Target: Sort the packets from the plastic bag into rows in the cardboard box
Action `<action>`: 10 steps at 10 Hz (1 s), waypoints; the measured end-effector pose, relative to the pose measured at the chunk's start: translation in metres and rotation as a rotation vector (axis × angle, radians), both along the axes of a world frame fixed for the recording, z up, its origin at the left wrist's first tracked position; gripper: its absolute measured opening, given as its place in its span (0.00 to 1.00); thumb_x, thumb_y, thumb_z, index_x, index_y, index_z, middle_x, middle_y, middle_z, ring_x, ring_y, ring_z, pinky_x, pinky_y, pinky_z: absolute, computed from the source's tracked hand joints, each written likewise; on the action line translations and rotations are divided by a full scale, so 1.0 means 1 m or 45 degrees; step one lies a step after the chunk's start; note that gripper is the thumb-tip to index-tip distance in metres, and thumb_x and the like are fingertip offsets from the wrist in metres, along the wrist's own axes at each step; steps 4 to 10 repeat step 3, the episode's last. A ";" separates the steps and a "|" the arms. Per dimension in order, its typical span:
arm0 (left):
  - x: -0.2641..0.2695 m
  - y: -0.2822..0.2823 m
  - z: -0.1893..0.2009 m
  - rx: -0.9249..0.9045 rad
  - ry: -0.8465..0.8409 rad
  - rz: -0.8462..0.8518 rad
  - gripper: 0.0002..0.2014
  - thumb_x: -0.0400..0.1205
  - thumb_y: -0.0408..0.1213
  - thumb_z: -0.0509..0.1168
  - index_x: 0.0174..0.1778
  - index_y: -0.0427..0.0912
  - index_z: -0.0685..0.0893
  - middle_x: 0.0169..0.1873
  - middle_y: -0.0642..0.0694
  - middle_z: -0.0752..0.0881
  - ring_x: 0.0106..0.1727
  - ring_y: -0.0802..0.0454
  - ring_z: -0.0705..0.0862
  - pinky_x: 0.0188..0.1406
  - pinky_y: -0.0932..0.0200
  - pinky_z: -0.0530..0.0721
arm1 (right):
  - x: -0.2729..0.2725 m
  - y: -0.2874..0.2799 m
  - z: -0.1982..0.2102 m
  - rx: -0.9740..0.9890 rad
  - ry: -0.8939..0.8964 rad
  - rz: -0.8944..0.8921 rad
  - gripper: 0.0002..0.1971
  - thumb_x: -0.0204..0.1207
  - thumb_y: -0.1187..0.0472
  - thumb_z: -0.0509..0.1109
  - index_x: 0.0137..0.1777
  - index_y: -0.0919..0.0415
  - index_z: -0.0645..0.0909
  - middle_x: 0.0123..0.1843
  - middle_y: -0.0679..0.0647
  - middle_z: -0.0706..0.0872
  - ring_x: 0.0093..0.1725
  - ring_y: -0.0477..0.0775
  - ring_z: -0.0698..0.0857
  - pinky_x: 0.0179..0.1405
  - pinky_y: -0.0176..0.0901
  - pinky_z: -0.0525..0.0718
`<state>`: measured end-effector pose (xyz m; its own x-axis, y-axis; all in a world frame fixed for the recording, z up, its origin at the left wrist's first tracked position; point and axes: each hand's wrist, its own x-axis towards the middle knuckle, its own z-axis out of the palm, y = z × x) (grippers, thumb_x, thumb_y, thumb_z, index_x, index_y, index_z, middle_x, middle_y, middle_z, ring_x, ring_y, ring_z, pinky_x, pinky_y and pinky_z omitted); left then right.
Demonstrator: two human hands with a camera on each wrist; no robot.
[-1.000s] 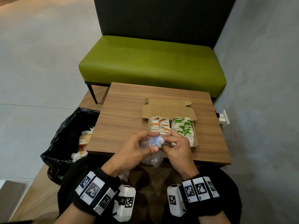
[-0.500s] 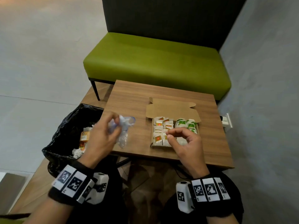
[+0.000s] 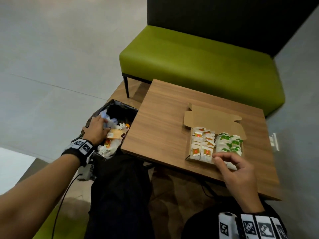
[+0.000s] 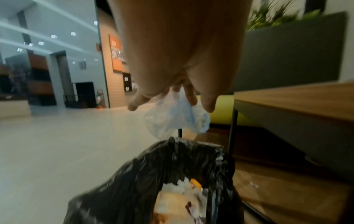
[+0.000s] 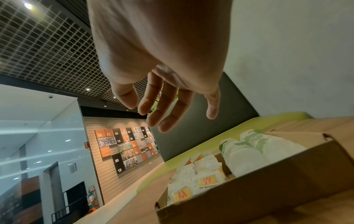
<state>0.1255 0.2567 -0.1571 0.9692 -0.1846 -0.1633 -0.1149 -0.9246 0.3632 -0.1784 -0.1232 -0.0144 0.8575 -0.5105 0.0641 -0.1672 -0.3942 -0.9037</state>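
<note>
The crumpled clear plastic bag (image 3: 109, 120) (image 4: 172, 119) hangs from the fingertips of my left hand (image 3: 103, 124) (image 4: 172, 103), which pinches it above the open black bin bag (image 3: 120, 107) (image 4: 134, 181) left of the table. The cardboard box (image 3: 212, 118) (image 5: 268, 189) lies open on the table. It holds a left row of orange-marked packets (image 3: 202, 144) (image 5: 206, 180) and a right row of green-marked packets (image 3: 229, 144) (image 5: 247, 156). My right hand (image 3: 224, 159) (image 5: 166, 112) hovers at the box's near right corner, fingers relaxed and holding nothing.
The wooden table (image 3: 164, 126) stands in front of a green bench (image 3: 198, 62). The bin bag holds paper and wrapper waste (image 3: 114, 135). A grey wall runs along the right with a white socket (image 3: 274, 141). My dark-trousered knees are below the table's near edge.
My left hand carried the plastic bag from in front of the box leftward, off the table, to above the bin bag. The right hand let go of it and stayed by the box.
</note>
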 end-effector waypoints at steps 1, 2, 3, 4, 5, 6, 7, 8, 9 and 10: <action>0.008 0.004 -0.042 0.113 0.201 -0.072 0.23 0.78 0.55 0.67 0.67 0.48 0.81 0.77 0.40 0.64 0.80 0.32 0.61 0.70 0.21 0.66 | -0.001 -0.002 0.001 -0.027 0.004 -0.026 0.07 0.76 0.67 0.76 0.43 0.53 0.90 0.46 0.39 0.92 0.51 0.37 0.87 0.49 0.24 0.82; 0.019 0.011 -0.075 0.035 0.352 -0.113 0.19 0.82 0.48 0.67 0.66 0.44 0.84 0.81 0.34 0.61 0.78 0.28 0.67 0.74 0.32 0.71 | -0.002 -0.005 0.002 -0.025 0.030 -0.048 0.08 0.76 0.68 0.76 0.42 0.54 0.90 0.45 0.37 0.92 0.51 0.35 0.87 0.48 0.21 0.80; 0.014 0.002 -0.064 -0.051 0.438 -0.069 0.24 0.86 0.31 0.63 0.78 0.31 0.71 0.82 0.27 0.62 0.76 0.28 0.72 0.70 0.38 0.76 | -0.002 -0.005 0.003 -0.037 0.036 -0.100 0.07 0.76 0.68 0.75 0.42 0.55 0.90 0.45 0.38 0.92 0.51 0.37 0.88 0.48 0.21 0.80; 0.014 0.002 -0.064 -0.051 0.438 -0.069 0.24 0.86 0.31 0.63 0.78 0.31 0.71 0.82 0.27 0.62 0.76 0.28 0.72 0.70 0.38 0.76 | -0.002 -0.005 0.003 -0.037 0.036 -0.100 0.07 0.76 0.68 0.75 0.42 0.55 0.90 0.45 0.38 0.92 0.51 0.37 0.88 0.48 0.21 0.80; 0.014 0.002 -0.064 -0.051 0.438 -0.069 0.24 0.86 0.31 0.63 0.78 0.31 0.71 0.82 0.27 0.62 0.76 0.28 0.72 0.70 0.38 0.76 | -0.002 -0.005 0.003 -0.037 0.036 -0.100 0.07 0.76 0.68 0.75 0.42 0.55 0.90 0.45 0.38 0.92 0.51 0.37 0.88 0.48 0.21 0.80; 0.014 0.002 -0.064 -0.051 0.438 -0.069 0.24 0.86 0.31 0.63 0.78 0.31 0.71 0.82 0.27 0.62 0.76 0.28 0.72 0.70 0.38 0.76 | -0.002 -0.005 0.003 -0.037 0.036 -0.100 0.07 0.76 0.68 0.75 0.42 0.55 0.90 0.45 0.38 0.92 0.51 0.37 0.88 0.48 0.21 0.80; 0.014 0.002 -0.064 -0.051 0.438 -0.069 0.24 0.86 0.31 0.63 0.78 0.31 0.71 0.82 0.27 0.62 0.76 0.28 0.72 0.70 0.38 0.76 | -0.002 -0.005 0.003 -0.037 0.036 -0.100 0.07 0.76 0.68 0.75 0.42 0.55 0.90 0.45 0.38 0.92 0.51 0.37 0.88 0.48 0.21 0.80; 0.014 0.002 -0.064 -0.051 0.438 -0.069 0.24 0.86 0.31 0.63 0.78 0.31 0.71 0.82 0.27 0.62 0.76 0.28 0.72 0.70 0.38 0.76 | -0.002 -0.005 0.003 -0.037 0.036 -0.100 0.07 0.76 0.68 0.75 0.42 0.55 0.90 0.45 0.38 0.92 0.51 0.37 0.88 0.48 0.21 0.80; 0.014 0.002 -0.064 -0.051 0.438 -0.069 0.24 0.86 0.31 0.63 0.78 0.31 0.71 0.82 0.27 0.62 0.76 0.28 0.72 0.70 0.38 0.76 | -0.002 -0.005 0.003 -0.037 0.036 -0.100 0.07 0.76 0.68 0.75 0.42 0.55 0.90 0.45 0.38 0.92 0.51 0.37 0.88 0.48 0.21 0.80; 0.014 0.002 -0.064 -0.051 0.438 -0.069 0.24 0.86 0.31 0.63 0.78 0.31 0.71 0.82 0.27 0.62 0.76 0.28 0.72 0.70 0.38 0.76 | -0.002 -0.005 0.003 -0.037 0.036 -0.100 0.07 0.76 0.68 0.75 0.42 0.55 0.90 0.45 0.38 0.92 0.51 0.37 0.88 0.48 0.21 0.80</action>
